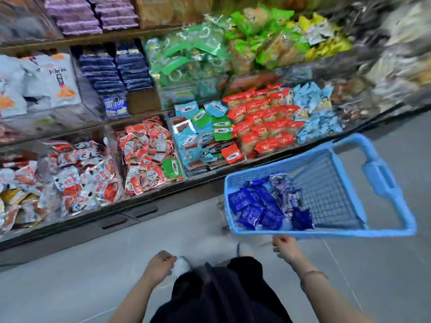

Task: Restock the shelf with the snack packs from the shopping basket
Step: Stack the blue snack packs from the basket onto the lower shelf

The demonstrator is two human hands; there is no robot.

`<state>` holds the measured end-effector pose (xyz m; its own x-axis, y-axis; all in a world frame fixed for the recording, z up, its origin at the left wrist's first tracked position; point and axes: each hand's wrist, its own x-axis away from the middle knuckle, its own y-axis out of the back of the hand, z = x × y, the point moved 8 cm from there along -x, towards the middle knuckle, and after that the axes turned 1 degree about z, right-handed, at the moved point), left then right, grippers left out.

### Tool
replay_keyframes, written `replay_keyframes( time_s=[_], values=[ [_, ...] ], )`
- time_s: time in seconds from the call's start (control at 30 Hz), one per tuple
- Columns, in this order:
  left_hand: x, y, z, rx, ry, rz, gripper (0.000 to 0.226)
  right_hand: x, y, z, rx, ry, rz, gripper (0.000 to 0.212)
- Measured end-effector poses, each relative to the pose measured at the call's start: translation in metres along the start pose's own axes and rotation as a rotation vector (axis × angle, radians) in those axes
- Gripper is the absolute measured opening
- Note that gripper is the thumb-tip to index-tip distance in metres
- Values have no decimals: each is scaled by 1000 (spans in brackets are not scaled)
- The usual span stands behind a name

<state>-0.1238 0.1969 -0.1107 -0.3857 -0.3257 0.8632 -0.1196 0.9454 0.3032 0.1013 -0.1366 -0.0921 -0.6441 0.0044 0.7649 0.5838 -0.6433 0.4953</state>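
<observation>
Head view: at the left the shelf (70,229) holds bins of packs, white ones at its left edge, then stacks of dark blue packs (116,73), then red packs (263,122) towards its right end. The writing on them is too blurred to read. The left hand (158,266) hangs loosely curled over the grey floor (93,287) and holds nothing. The blue snack packs (254,206) lie in the left corner of the blue shopping basket (349,233). The right hand (285,248) is curled just below the near rim of the basket; whether it grips the rim I cannot tell. The hands are well apart.
</observation>
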Motion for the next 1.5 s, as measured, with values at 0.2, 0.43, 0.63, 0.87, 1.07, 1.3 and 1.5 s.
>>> replay_keyframes(
  time_s=[0.2,0.43,0.63,0.87,1.07,1.3,1.5],
  values=[
    [-9,-55,-48,33,-34,-96,12,-57,87,14,158,142,-35,13],
    [-22,-135,-89,151,55,-260,22,-153,139,40,705,372,147,16],
    [-48,-186,-124,128,66,-281,37,-220,156,36,783,414,240,25],
    [-101,-199,-142,41,114,-372,17,-290,131,32,814,386,248,56],
    [-117,-206,-135,44,202,-397,11,-319,106,18,1137,395,188,65],
    [-110,-206,-136,70,247,-354,11,-299,108,20,1299,474,203,51],
    [-70,-188,-175,79,93,-557,61,-235,155,53,461,314,186,54]
  ],
)
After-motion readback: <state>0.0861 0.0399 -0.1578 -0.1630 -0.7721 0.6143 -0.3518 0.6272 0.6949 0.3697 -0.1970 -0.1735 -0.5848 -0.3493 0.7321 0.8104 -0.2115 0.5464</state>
